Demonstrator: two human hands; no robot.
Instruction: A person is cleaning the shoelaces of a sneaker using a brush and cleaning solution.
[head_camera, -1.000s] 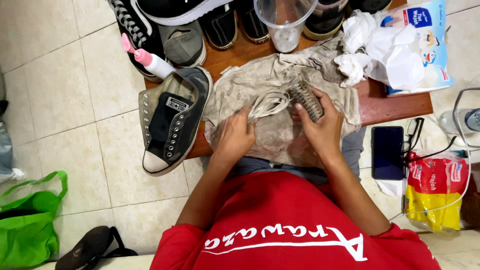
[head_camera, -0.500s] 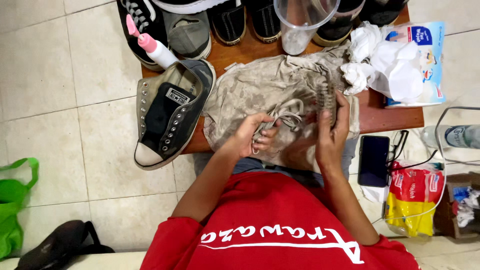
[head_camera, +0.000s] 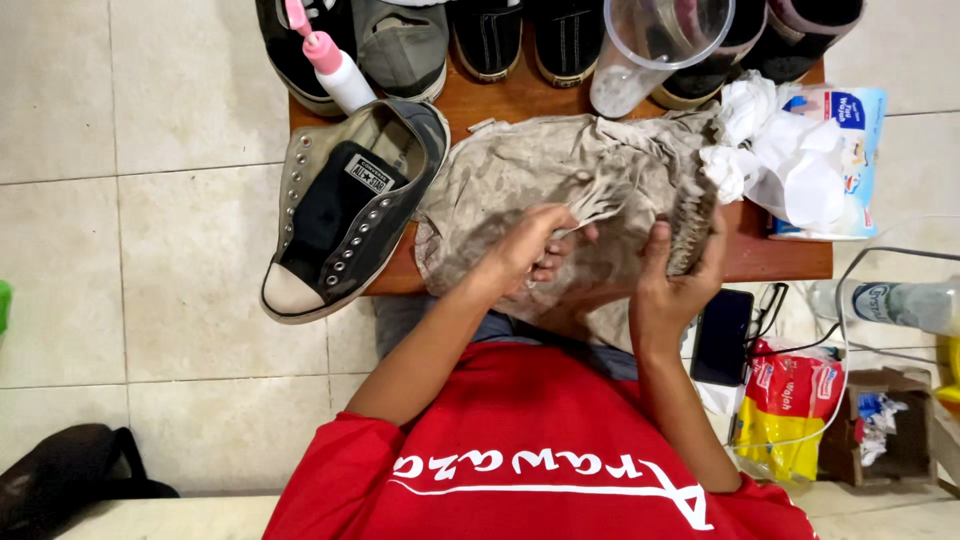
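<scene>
Both forearms are extended forward from red short sleeves, elbows bent and held close to the torso. The left hand (head_camera: 525, 250) is turned palm down, its fingers (head_camera: 556, 262) curled inward and pinched together. The right hand (head_camera: 672, 275) is raised upright, back toward the camera, thumb up at its left edge, fingers wrapped and closed. The hands are held near each other, not touching.

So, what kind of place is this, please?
Probably a small shoe-cleaning spot on a tiled floor: a low wooden table carries a row of shoes, an unlaced grey sneaker, a pink-capped bottle and a stained cloth.
</scene>
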